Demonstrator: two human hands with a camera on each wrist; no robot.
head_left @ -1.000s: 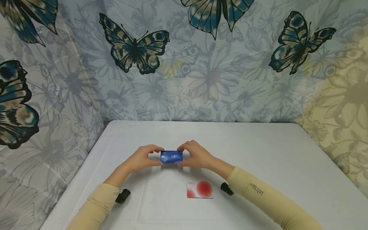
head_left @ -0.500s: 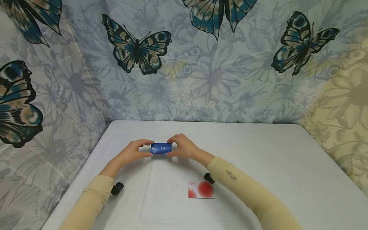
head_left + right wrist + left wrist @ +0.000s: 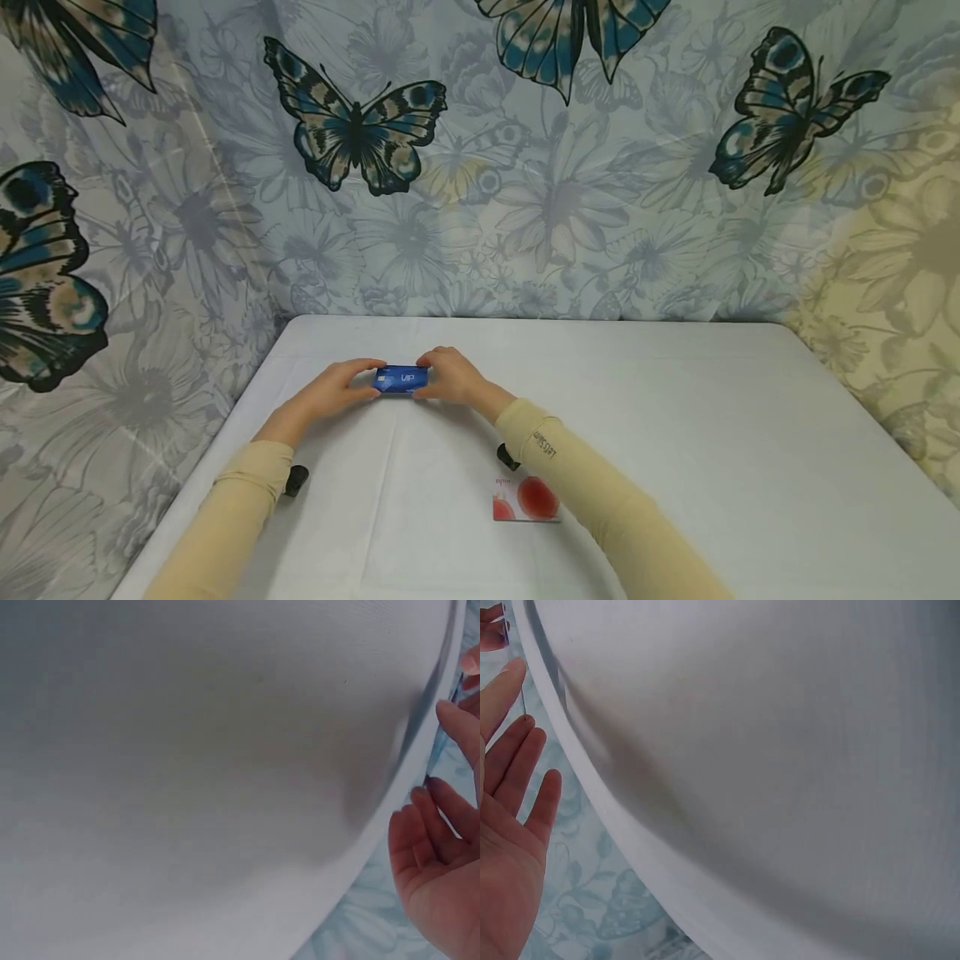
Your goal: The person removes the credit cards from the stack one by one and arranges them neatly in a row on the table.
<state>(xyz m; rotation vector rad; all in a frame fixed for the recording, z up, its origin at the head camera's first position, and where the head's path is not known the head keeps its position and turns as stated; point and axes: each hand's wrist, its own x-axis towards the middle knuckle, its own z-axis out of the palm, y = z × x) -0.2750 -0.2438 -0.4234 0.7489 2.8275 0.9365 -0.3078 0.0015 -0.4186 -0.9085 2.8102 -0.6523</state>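
Observation:
A blue card [image 3: 401, 379] marked VIP is stretched between my two hands over the far left part of the table. My left hand [image 3: 333, 390] pinches its left end between thumb and fingers. At the other end, my right hand [image 3: 455, 378] grips it the same way. In the left wrist view the card [image 3: 523, 697] shows only as a thin edge between the thumb and fingers of the left hand [image 3: 510, 825]. The right wrist view has the right hand [image 3: 442, 855] at the frame's edge, its thumb and fingertips at the card's end.
A white and red card [image 3: 525, 499] lies on the white table [image 3: 675, 433], partly behind the right sleeve [image 3: 600, 508]. Black wrist cameras show beside the left cuff [image 3: 296, 481] and the right cuff [image 3: 508, 457]. A butterfly-patterned cloth [image 3: 525, 208] hangs behind the table.
Both hands have carried the blue card leftward and farther away across the table. The right sleeve now overlaps the edge of the white and red card, which lies where it was.

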